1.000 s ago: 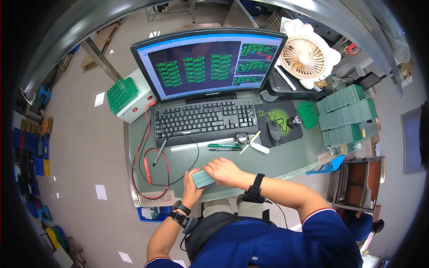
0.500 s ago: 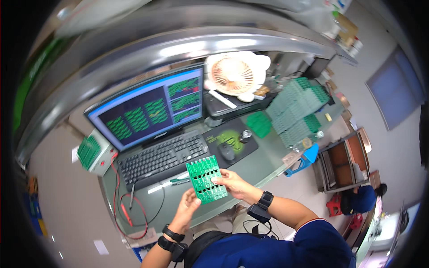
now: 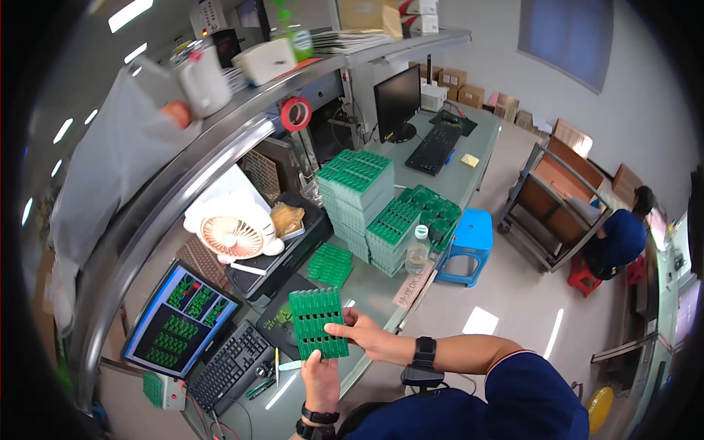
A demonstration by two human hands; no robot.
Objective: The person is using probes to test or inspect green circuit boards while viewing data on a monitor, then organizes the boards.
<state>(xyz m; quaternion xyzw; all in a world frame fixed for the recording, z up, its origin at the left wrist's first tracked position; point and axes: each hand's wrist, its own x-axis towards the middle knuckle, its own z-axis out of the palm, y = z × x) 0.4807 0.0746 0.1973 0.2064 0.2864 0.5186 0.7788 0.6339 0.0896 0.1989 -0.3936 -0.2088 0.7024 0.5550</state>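
A green circuit board panel (image 3: 311,312) with rows of dark slots is held upright above the desk, between both my hands. My left hand (image 3: 321,380) grips its lower edge, thumb on the near face. From the right side my right hand (image 3: 370,337) pinches it, thumb lying across the face and the other fingers mostly behind. Beyond the panel a small pile of similar green boards (image 3: 330,265) lies on the desk. Tall stacks of green boards (image 3: 357,172) rise behind that pile, with a lower stack (image 3: 394,227) beside them.
A monitor (image 3: 180,319), keyboard (image 3: 229,369) and pens (image 3: 261,389) are at the left. A white fan (image 3: 233,236) stands on a black case. Near the desk's right edge is a clear bottle (image 3: 418,253). A blue stool (image 3: 469,246), a cart (image 3: 554,205) and a seated person (image 3: 620,235) are farther right.
The view has swung to the right, bringing the far desk and the board stacks further into the picture. Both hands keep hold of the circuit board panel.
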